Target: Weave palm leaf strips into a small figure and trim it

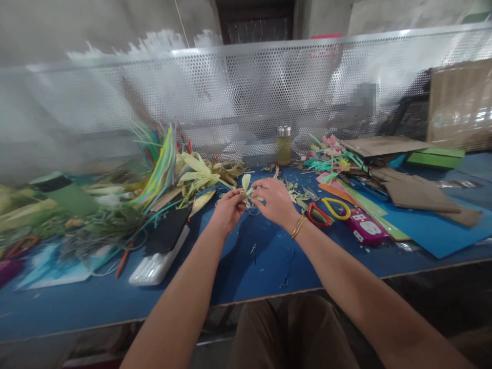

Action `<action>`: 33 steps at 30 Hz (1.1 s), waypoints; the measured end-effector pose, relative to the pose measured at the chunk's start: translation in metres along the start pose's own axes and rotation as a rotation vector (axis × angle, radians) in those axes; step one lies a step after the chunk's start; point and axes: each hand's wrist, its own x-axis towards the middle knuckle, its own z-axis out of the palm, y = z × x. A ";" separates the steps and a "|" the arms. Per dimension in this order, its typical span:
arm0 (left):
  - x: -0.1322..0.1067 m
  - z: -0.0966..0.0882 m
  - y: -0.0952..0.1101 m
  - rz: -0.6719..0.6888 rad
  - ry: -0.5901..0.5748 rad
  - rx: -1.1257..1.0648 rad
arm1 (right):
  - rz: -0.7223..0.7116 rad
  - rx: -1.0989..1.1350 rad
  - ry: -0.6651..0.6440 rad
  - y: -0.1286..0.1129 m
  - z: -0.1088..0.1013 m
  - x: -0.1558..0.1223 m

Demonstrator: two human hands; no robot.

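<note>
Between my two hands, above the blue table (265, 266), is a small pale green strip of what looks like corn husk (246, 182), folded into petal-like points. My left hand (229, 210) pinches it at its base. My right hand (273, 201), with a gold chain bracelet (299, 227) at the wrist, has its fingers bent against the same piece from the right. Its fingertips partly hide the grip. Just right of that hand lie scissors with red and yellow handles (319, 214). A bunch of loose husks (200, 173) lies behind my left hand.
A purple device (367, 226), coloured paper (434, 225) and cardboard (418, 192) lie right. Left are a black phone-like slab (168, 231), a white packet (159, 264) and coloured strips (161, 159). A lidded bottle (283, 146) stands before a perforated metal panel (246, 92).
</note>
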 end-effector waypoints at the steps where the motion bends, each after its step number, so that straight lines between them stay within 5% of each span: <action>1: 0.000 0.000 -0.001 0.023 0.004 0.016 | -0.019 -0.018 -0.007 -0.001 -0.002 0.000; 8: 0.000 0.000 -0.006 0.112 0.002 0.199 | -0.047 -0.090 -0.076 -0.006 -0.005 0.004; 20: -0.002 0.001 -0.007 0.159 -0.087 0.398 | 0.354 0.215 0.096 0.014 0.017 -0.001; 33: -0.001 0.002 -0.008 0.212 0.004 0.447 | 0.395 0.310 0.114 0.004 0.015 -0.001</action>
